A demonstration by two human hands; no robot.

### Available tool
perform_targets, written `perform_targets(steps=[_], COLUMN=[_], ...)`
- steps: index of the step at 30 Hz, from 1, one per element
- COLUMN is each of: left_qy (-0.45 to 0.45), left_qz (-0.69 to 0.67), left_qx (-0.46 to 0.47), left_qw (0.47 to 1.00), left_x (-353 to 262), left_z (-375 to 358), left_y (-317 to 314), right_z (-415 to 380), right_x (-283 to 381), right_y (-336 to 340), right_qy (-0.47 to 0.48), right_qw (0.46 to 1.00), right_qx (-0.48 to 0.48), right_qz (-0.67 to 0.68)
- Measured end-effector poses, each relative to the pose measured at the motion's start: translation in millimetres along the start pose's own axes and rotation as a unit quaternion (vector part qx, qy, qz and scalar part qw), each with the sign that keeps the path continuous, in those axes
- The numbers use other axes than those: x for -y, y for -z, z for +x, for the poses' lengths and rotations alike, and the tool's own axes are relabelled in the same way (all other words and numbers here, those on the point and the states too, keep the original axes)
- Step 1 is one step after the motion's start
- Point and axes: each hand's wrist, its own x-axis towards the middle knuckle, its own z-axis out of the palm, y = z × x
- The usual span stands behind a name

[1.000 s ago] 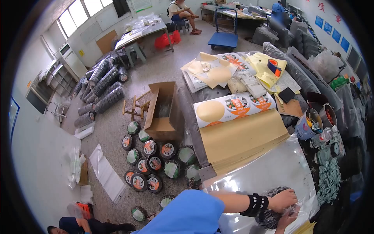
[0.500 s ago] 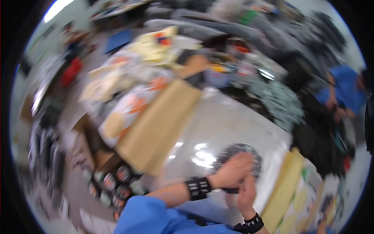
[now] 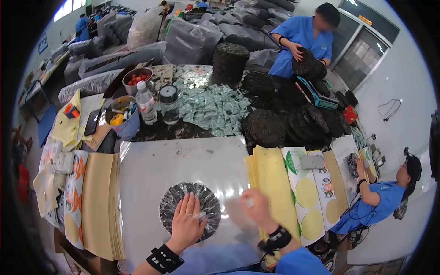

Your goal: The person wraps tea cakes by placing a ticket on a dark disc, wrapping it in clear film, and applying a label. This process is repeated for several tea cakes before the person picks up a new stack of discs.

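Observation:
A round dark disc in clear plastic film (image 3: 210,208) lies on the shiny plastic-covered work surface (image 3: 156,160). My left hand (image 3: 187,220) rests flat on top of it with its fingers stretched out. To the right of the disc, above the sheet, is my right hand (image 3: 257,207), its fingers curled in and blurred. A small pale thing shows at those fingers, too small to name. Both wrists wear black bands.
Brown paper (image 3: 98,201) lies left and yellow paper (image 3: 270,183) right. Behind are a bottle (image 3: 146,104), a jar (image 3: 169,106), a tool bucket (image 3: 123,120), green packets (image 3: 215,107) and dark discs (image 3: 266,128). One person holds discs at the back; another works at right.
The view has turned and levelled. My hands, close together over the disc before, are now apart: the left lies flat on it, the right is off to its right.

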Motion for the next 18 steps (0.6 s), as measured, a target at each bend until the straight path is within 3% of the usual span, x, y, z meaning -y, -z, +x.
perform_targets(steps=[1,2,3,5,6,8,9,11,15,17,18], left_qy=[-0.007,-0.005,-0.002,-0.009,-0.009,-0.005,-0.006,-0.012,-0.005,-0.013,-0.014], left_qz=[0.004,0.022,0.040,0.056,0.059,0.060,0.065,0.083,0.086,0.083,0.089], left_qx=[0.001,0.000,-0.004,-0.005,-0.004,-0.005,-0.005,-0.003,-0.014,-0.016,-0.016], left_qw=[1.000,1.000,0.999,0.998,0.998,0.998,0.998,0.996,0.996,0.996,0.996], left_x=[0,-1,-3,-2,-3,-2,-3,-5,-6,-6,-6], left_z=[0,0,0,0,0,-1,1,-1,-8,-10,-10], left_y=[0,0,-1,-4,-4,-5,-4,-2,-5,-7,-7], right_z=[12,18,29,40,45,57,63,63,64,57,54], right_x=[-35,-90,-113,-190,-210,-237,-243,-251,-263,-253,-252], right_y=[26,50,76,98,96,87,85,84,106,121,126], right_qy=[0.020,-0.019,-0.126,-0.063,-0.062,-0.081,-0.083,-0.051,-0.004,-0.058,0.020], right_qw=[0.989,0.964,0.924,0.873,0.875,0.813,0.816,0.720,0.787,0.841,0.829], right_qx=[-0.086,-0.081,-0.024,-0.079,-0.083,-0.031,-0.034,0.040,0.084,0.049,0.044], right_qz=[-0.122,-0.251,-0.360,-0.477,-0.473,-0.576,-0.572,-0.691,-0.611,-0.536,-0.558])
